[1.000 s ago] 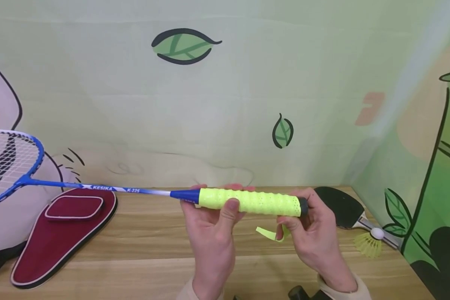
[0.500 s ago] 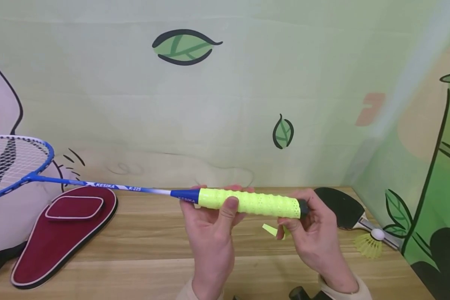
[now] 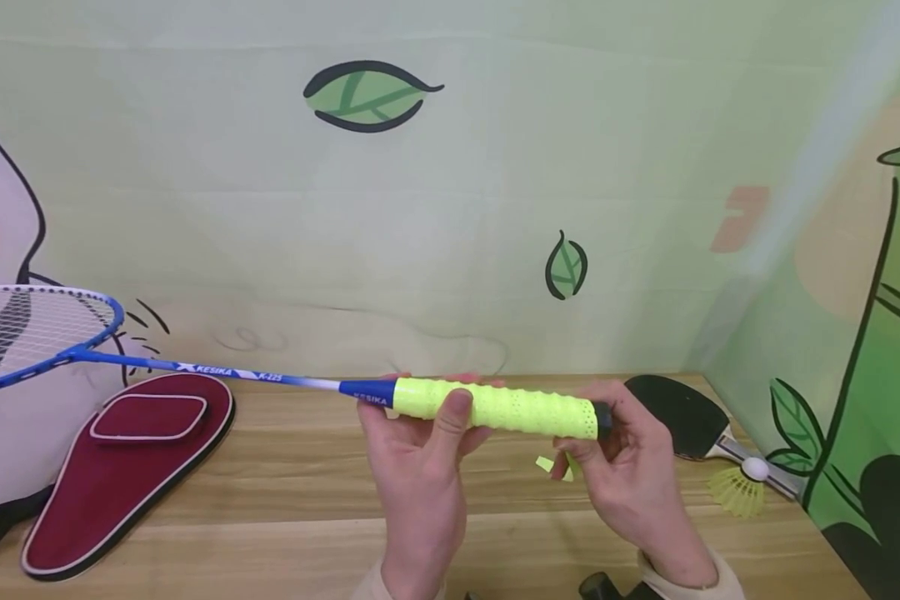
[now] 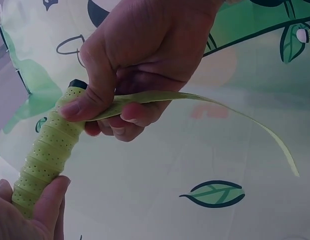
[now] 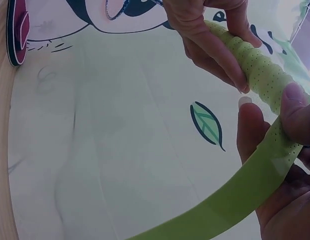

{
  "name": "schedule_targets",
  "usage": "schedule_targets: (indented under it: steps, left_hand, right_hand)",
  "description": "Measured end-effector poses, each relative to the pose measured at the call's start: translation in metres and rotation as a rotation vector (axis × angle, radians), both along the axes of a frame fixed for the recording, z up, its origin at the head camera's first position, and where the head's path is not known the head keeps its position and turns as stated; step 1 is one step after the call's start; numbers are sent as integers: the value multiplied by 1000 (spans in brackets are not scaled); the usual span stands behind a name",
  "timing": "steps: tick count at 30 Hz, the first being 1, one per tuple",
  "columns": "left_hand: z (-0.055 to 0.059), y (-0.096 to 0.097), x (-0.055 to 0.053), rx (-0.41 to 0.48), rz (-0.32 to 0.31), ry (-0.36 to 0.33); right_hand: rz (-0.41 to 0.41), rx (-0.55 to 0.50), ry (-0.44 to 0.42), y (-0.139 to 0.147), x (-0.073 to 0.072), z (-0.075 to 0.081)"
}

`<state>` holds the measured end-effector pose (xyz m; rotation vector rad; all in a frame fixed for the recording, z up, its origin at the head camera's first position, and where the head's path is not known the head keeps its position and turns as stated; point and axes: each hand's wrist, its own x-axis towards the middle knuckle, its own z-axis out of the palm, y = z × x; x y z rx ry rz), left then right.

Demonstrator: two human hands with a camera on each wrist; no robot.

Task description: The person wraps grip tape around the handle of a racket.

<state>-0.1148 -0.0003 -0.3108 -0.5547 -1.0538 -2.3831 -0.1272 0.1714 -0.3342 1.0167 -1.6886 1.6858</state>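
A blue badminton racket (image 3: 232, 374) is held up above the table in the head view, its strung head to the left. Perforated yellow-green overgrip tape (image 3: 532, 407) wraps the handle in overlapping turns, up to the black butt cap (image 3: 603, 419). My left hand (image 3: 418, 483) grips the handle near its blue cone, thumb on the near side. By the butt end, my right hand (image 3: 633, 475) pinches the tape against the handle. The tape's loose tail (image 5: 230, 202) passes through the right fingers and hangs free in a curve, clear in both wrist views.
A dark red paddle case (image 3: 142, 475) lies on the wooden table (image 3: 285, 542) at the left. A black table tennis paddle (image 3: 675, 417) and a yellow shuttlecock (image 3: 742, 486) lie at the right. Behind hangs a cloth (image 3: 450, 208) printed with leaves.
The racket has rolled about its length, so its head looks flatter and shows farther right. Less of the tape's tail shows below the right hand. Both hands have shifted only slightly.
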Motion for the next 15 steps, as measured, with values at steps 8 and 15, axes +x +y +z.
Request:
schedule_targets:
  steps: [8, 15]
  left_hand:
    - [1, -2, 0, -7, 22, -46]
    - [1, -1, -1, -13, 33, -71]
  right_hand:
    - [-31, 22, -21, -1, 2, 1]
    - [-42, 27, -27, 0, 2, 1]
